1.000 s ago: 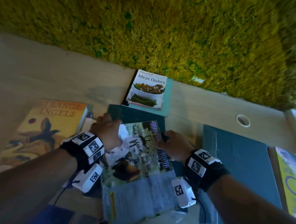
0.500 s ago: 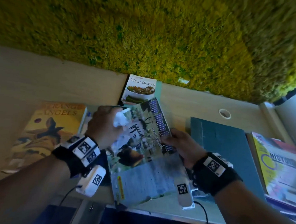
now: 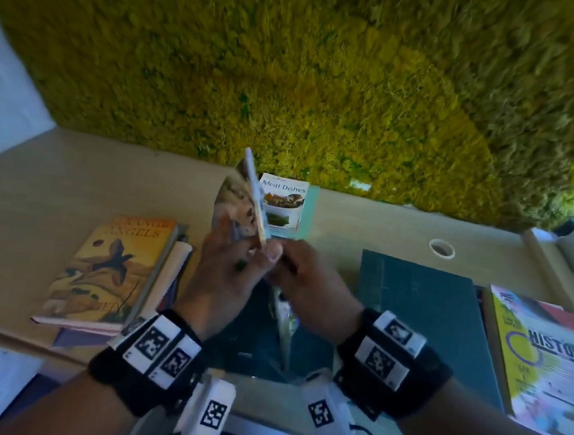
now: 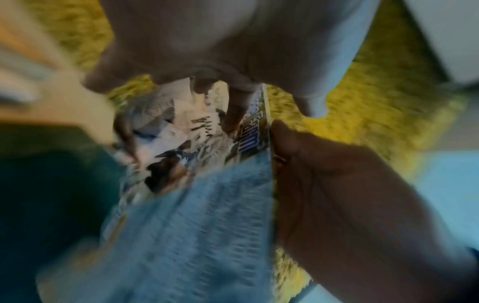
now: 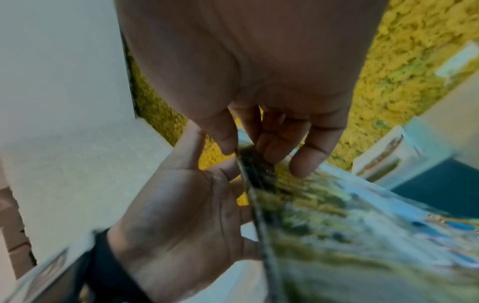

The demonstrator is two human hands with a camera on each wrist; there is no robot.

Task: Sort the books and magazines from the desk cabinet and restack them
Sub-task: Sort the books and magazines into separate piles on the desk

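Observation:
A glossy magazine [image 3: 242, 204] stands upright, edge-on in the head view, over the front middle of the desk. My left hand [image 3: 238, 265] grips its left side; its fingers [image 4: 233, 110] lie on the printed cover [image 4: 194, 184]. My right hand [image 3: 301, 279] pinches the magazine's edge [image 5: 249, 174] between thumb and fingers [image 5: 272, 143]. The two hands are close together, and the left palm [image 5: 181, 205] shows beside the edge. The magazine's lower part is hidden behind my hands.
"Meat Dishes" [image 3: 284, 207] lies on a teal book at the back. "Strange Angels" [image 3: 112, 269] tops a stack at left. A large dark teal book [image 3: 425, 312] and a "History" magazine [image 3: 547, 364] lie right. A cable hole [image 3: 441, 248] and a moss wall [image 3: 322, 84] lie behind.
The magazine lay flat on the desk under both hands; it has been lifted and turned upright, edge toward me, and my hands have come together around it.

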